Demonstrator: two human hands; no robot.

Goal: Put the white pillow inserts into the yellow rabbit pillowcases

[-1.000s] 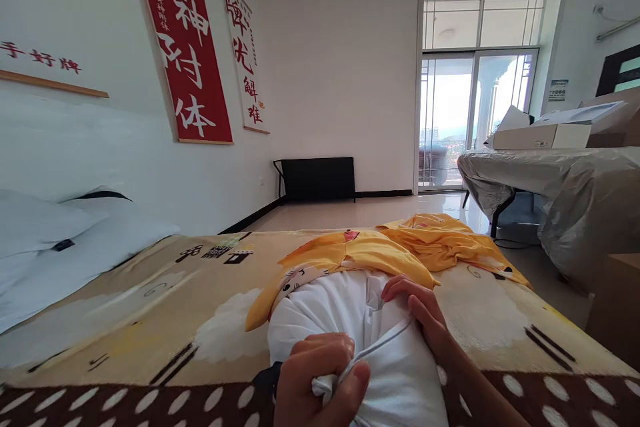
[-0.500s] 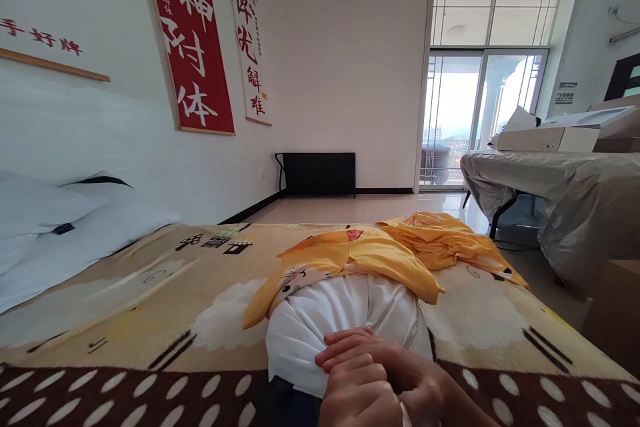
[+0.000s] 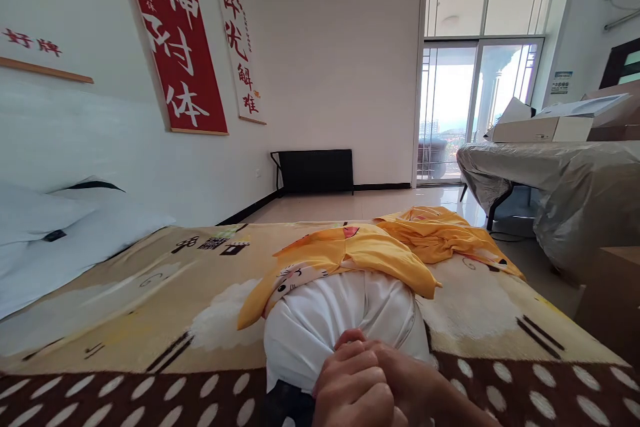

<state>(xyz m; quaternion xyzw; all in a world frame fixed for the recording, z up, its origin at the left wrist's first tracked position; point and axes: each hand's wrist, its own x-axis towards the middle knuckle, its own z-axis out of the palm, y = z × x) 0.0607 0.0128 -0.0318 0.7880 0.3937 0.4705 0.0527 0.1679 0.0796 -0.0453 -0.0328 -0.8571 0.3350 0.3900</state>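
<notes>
My left hand (image 3: 353, 390) is at the bottom centre, its fingers curled into a fist with the knuckles facing me. Against it, my right hand (image 3: 395, 367) reaches in from the lower right, fingers closed beside the left. Both lie over the near side of a white pillow (image 3: 313, 333); whatever is between the fingers is hidden. Folds run across the pillow's white surface. A yellow cloth cover (image 3: 360, 247) with a cartoon animal face drapes over the pillow's far side. Behind it to the right lies another crumpled yellow cloth (image 3: 440, 237).
Everything rests on a beige patterned blanket (image 3: 150, 300) with a brown spotted border. White pillows (image 3: 95, 227) lie at the left wall. At right stands a plastic-covered table (image 3: 540, 167) bearing a white box (image 3: 540, 128), with a brown box (image 3: 607, 293) nearer.
The fingers of my right hand, stretched over the left fist before, have drawn in and curled. The view has shifted slightly; the pillow and yellow cloths look much the same.
</notes>
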